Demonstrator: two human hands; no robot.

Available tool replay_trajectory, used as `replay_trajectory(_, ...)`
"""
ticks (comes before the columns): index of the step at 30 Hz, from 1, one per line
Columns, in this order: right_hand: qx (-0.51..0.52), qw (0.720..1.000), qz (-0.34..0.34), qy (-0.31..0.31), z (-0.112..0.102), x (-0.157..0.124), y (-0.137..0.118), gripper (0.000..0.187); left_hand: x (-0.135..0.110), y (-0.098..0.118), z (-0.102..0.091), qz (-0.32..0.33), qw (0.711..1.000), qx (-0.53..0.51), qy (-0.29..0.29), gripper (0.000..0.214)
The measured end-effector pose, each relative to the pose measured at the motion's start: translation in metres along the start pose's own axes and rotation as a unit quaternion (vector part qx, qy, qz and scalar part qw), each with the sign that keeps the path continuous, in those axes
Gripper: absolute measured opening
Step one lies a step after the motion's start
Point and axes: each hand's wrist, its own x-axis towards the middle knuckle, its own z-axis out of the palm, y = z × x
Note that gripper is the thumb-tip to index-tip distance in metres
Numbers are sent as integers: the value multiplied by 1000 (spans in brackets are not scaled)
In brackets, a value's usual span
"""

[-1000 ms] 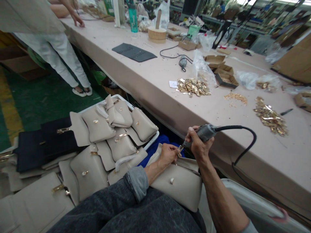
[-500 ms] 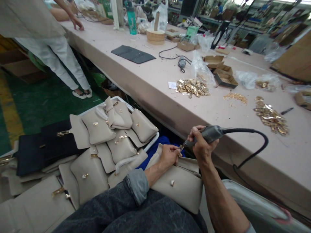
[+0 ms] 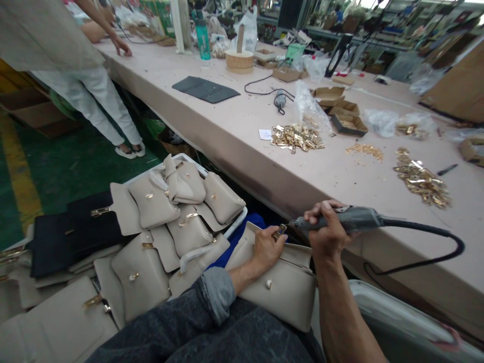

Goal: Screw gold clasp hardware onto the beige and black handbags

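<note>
On my lap lies a beige handbag (image 3: 280, 295) with a small turn-lock post on its front. Between its thumb and fingers my left hand (image 3: 267, 248) pinches a gold metal clasp plate (image 3: 280, 232) above the bag's flap. My right hand (image 3: 327, 227) is wrapped round a grey electric screwdriver (image 3: 355, 219), held almost level with its tip pointing left. That tip is close to the clasp plate; a small gap seems to part them. A thick black cord runs from the tool's back end to the right.
Several beige handbags (image 3: 191, 232) and a few black ones (image 3: 49, 242) are piled at my left. Along the table (image 3: 242, 131) lie heaps of gold fittings (image 3: 297, 137), small boxes (image 3: 348, 124) and a dark grey sheet (image 3: 206, 89). A person (image 3: 86, 75) stands at the far left.
My right hand has drawn the screwdriver back to the right, off the clasp plate, and levelled it. My left hand has turned, bringing the plate more into sight.
</note>
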Motion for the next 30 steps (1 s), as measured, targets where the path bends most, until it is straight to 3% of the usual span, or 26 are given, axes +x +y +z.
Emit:
replay_trajectory(8,15,1000,12,2,-7,2,-5,26,-3,-5,8,79,986,147,0,11)
replay_trajectory(30,-67,994,-36,-83,1,-15,7,17,-3,-8,12,85,987,137,-11,18)
